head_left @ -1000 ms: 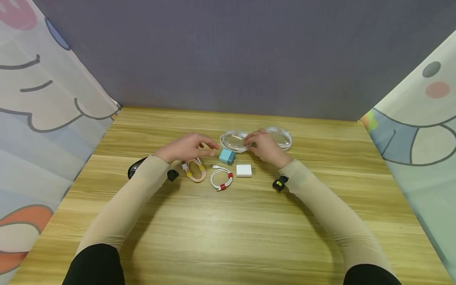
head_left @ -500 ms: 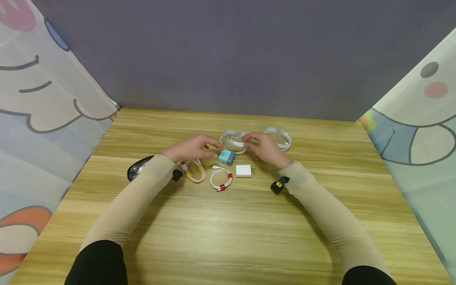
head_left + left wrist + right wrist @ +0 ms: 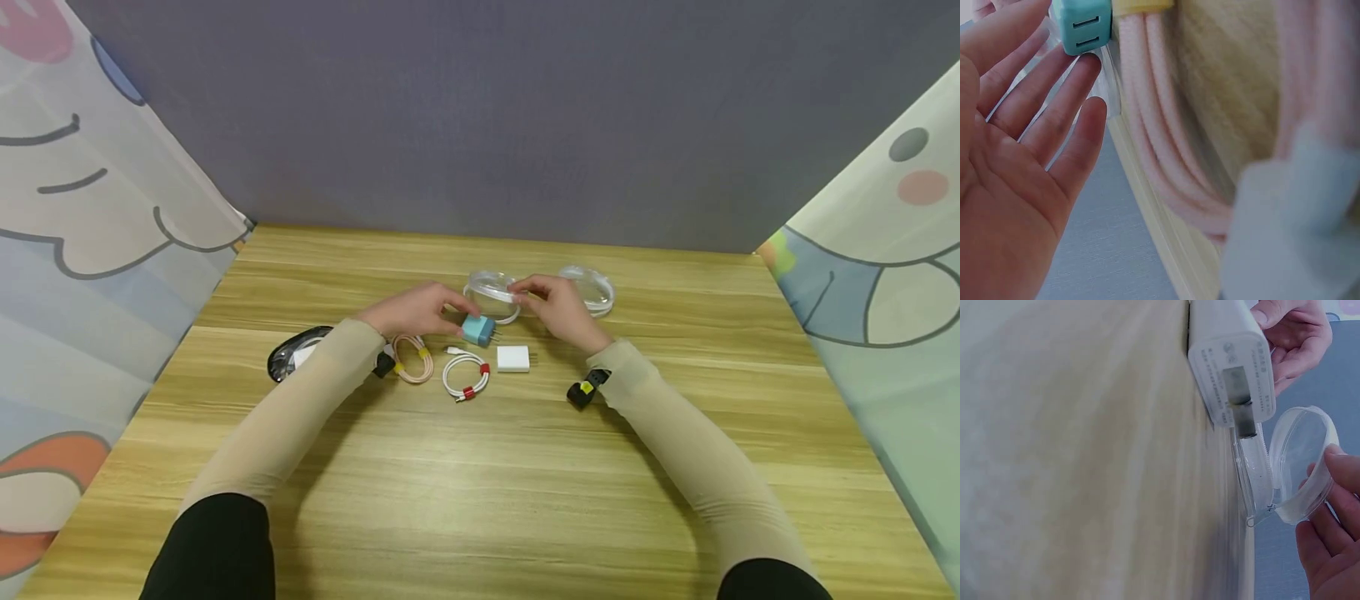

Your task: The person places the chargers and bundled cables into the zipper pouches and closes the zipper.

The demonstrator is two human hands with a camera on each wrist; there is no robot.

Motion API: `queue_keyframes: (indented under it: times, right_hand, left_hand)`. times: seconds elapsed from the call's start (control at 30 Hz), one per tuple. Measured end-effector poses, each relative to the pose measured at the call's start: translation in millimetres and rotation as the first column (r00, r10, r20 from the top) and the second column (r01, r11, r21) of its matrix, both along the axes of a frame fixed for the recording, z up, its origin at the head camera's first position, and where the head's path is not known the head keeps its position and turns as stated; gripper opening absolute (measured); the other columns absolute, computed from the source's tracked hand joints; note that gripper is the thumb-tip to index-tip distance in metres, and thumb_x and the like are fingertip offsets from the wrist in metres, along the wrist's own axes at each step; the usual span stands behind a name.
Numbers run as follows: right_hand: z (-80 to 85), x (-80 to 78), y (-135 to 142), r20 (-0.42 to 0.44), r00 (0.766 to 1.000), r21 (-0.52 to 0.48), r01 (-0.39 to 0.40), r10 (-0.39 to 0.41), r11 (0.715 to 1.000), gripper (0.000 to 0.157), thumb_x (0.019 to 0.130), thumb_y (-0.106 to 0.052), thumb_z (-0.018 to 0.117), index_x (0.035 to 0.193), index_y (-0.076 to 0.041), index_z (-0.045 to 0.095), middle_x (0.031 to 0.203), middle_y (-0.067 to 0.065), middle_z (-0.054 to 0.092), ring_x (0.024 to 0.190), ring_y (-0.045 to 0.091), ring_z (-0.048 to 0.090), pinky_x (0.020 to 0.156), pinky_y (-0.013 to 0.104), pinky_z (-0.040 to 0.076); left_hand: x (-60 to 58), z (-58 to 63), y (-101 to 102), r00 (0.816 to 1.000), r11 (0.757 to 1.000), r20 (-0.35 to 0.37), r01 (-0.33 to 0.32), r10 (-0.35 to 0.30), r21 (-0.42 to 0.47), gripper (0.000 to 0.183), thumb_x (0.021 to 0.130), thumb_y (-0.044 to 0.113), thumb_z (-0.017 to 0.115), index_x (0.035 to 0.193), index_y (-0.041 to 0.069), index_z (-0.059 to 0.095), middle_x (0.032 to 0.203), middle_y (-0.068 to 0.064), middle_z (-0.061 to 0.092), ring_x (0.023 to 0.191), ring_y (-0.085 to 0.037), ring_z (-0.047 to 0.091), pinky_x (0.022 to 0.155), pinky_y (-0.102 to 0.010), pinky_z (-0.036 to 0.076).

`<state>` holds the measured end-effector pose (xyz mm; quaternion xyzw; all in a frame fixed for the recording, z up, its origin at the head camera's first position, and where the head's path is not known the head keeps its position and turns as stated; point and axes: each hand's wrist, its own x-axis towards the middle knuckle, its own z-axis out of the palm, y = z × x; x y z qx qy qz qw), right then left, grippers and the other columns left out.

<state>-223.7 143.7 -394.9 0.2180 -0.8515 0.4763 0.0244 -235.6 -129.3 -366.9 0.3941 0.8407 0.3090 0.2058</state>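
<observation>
A light-blue charger plug (image 3: 477, 330) lies on the table. My left hand (image 3: 416, 311) reaches it from the left, index finger and thumb spread at its near side. In the left wrist view the fingers (image 3: 1063, 119) are fairly straight, tips at the blue charger's slotted end. Behind it stands a clear round zip case (image 3: 491, 293) with a white edge, its lid raised. My right hand (image 3: 558, 308) pinches the lid's rim between thumb and fingers, as the right wrist view shows with the case (image 3: 1300, 462) hinged open.
A white charger plug (image 3: 513, 359) and a coiled white cable (image 3: 465, 375) with red ties lie nearer me. The pink cable (image 3: 414, 360) is by my left wrist. A second clear case (image 3: 592, 291) sits behind my right hand. A black case (image 3: 288, 357) is partly under my left sleeve.
My left hand has moved right, from beside the blue charger up to it. The right hand stays at the clear case, whose lid has risen a little.
</observation>
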Motion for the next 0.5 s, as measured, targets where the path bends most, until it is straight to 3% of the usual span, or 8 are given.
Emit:
queue_keyframes:
  times: [0.23,0.5]
  right_hand:
    - [-2.7,-0.3,0.6,0.016,1.0,-0.031,0.015,-0.014,0.999,0.019,0.092,-0.013,0.071,0.109,-0.005,0.075,0.114,0.01,0.072,0.107,0.022,0.066,0.093,0.034,0.052]
    - [-0.5,1.0,0.5,0.03,0.999,-0.029,0.012,-0.011,0.999,0.018,0.093,-0.013,0.071,0.109,-0.005,0.075,0.113,0.009,0.072,0.104,0.021,0.067,0.09,0.036,0.053]
  left_hand:
    - [-4.0,-5.4,5.5,1.0,0.999,-0.03,0.0,-0.001,-0.034,0.039,0.086,0.011,0.079,0.124,0.012,0.07,0.129,-0.003,0.065,0.12,-0.022,0.058,0.101,-0.04,0.046]
    - [-2.7,-8.1,8.9,1.0,1.0,-0.027,-0.005,0.005,-0.017,0.036,0.086,0.011,0.079,0.121,0.008,0.071,0.12,-0.003,0.068,0.108,-0.018,0.064,0.092,-0.033,0.051]
